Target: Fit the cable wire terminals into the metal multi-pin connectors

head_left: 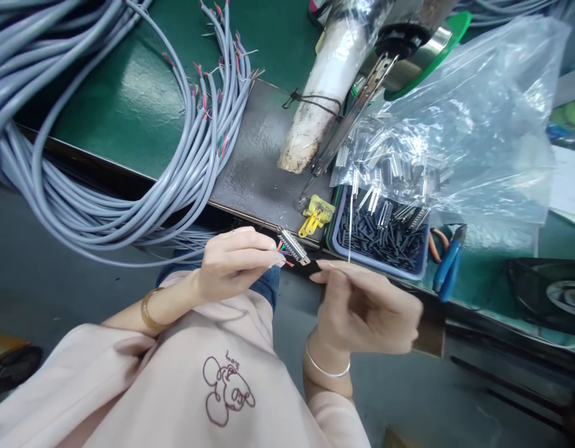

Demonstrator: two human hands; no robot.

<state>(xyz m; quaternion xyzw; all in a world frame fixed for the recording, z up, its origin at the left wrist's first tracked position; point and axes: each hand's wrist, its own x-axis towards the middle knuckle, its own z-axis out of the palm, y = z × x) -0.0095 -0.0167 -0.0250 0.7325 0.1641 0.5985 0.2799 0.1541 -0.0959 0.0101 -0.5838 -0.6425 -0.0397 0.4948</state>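
My left hand (236, 261) is closed on a thin bunch of coloured wire ends that run into a small metal multi-pin connector (292, 244), held just in front of the bench edge. My right hand (366, 308) sits to the right of it, its fingers pinched on a thin silvery wire (349, 233) that rises straight up. The fingertips of the two hands almost meet at the connector.
A big coil of grey cables (105, 162) with stripped coloured ends lies on the green bench (129, 106). A dark metal plate (259, 162) carries a wrapped tool handle (320, 106). A blue tray of black tubes (385, 239), a plastic bag of connectors (455, 137), a yellow clip (315, 214) and blue pliers (448, 264) are at right.
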